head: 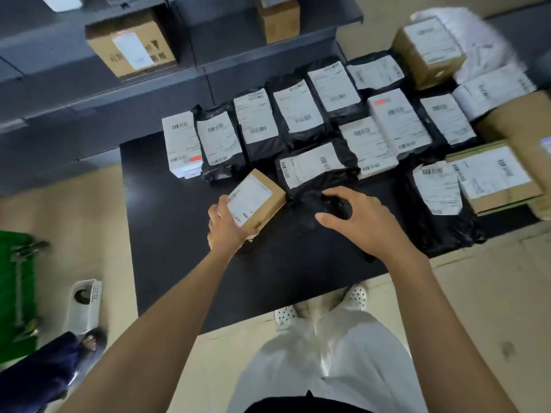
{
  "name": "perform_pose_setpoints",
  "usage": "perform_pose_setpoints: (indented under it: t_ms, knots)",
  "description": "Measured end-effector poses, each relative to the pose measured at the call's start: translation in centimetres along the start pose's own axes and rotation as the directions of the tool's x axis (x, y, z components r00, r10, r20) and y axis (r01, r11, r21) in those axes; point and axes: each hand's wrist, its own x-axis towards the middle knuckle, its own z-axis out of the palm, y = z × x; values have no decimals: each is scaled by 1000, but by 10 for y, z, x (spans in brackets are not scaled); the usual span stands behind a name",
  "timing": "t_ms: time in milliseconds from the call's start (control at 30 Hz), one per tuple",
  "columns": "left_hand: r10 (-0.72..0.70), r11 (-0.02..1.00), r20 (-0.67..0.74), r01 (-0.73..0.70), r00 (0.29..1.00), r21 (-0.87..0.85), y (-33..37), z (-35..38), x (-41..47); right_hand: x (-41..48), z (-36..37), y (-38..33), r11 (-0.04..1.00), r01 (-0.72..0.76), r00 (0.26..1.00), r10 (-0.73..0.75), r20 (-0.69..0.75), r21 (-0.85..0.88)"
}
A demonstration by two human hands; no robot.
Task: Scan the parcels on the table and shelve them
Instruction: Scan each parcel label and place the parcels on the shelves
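The left hand (222, 226) grips a small brown cardboard box (256, 201) by its near end, thumb on the white-labelled top and fingers curled underneath, and holds it tilted just above the black table (179, 234). The right hand (366, 222) is just beside it, fingers and thumb curled round a black object (334, 204) whose shape is hard to make out against the dark tabletop; whether it is lifted or resting there I cannot tell

Just beyond the right hand a black plastic mailer bag (316, 168) lies crosswise, its white barcode label facing up. Behind it more black labelled mailer bags (295, 108) run in a slanting row, edge to edge, with a white rectangular carton (182, 144) at the left end. To the right lie another black bag (438, 198) and a flat cardboard parcel (501, 180) that overlaps it, and at the far right corner stands a taller brown carton (426, 52) against white plastic mailers (477, 46)

Past the table stands dark grey metal shelving (238, 58), holding one labelled cardboard box (131, 46) on the left and a second (280, 19) higher up. On the beige floor to the left are a white plastic basket (85, 302), something green (15, 278), and another person's sandalled foot (89, 341)
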Motion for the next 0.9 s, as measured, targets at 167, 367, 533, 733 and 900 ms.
perform_pose_setpoints:
  t_ms: [167, 367, 533, 733, 900]
  knots:
    - [80, 996, 72, -76, 994, -55, -13, -21, -5, -9, -9, -18, 999, 28, 998, -26, -54, 19]
    - [285, 958, -170, -288, 943, 3, 11, -78, -7, -11, -22, -61, 988, 154, 973, -146, -181, 31]
    - [552, 833, -325, -524, 768, 178, 59, -151, 1, -20, -28, -104, 960, 278, 928, -262, -266, 24]
    - [771, 633, -428, -636, 471, 441, 109, -222, -15, -41, -47, -144, 939, 344, 858, -313, -406, 2]
    - [794, 595, -502, -603, 343, 531, 126, -246, -34, -63, -54, -155, 920, 389, 803, -318, -504, 39]
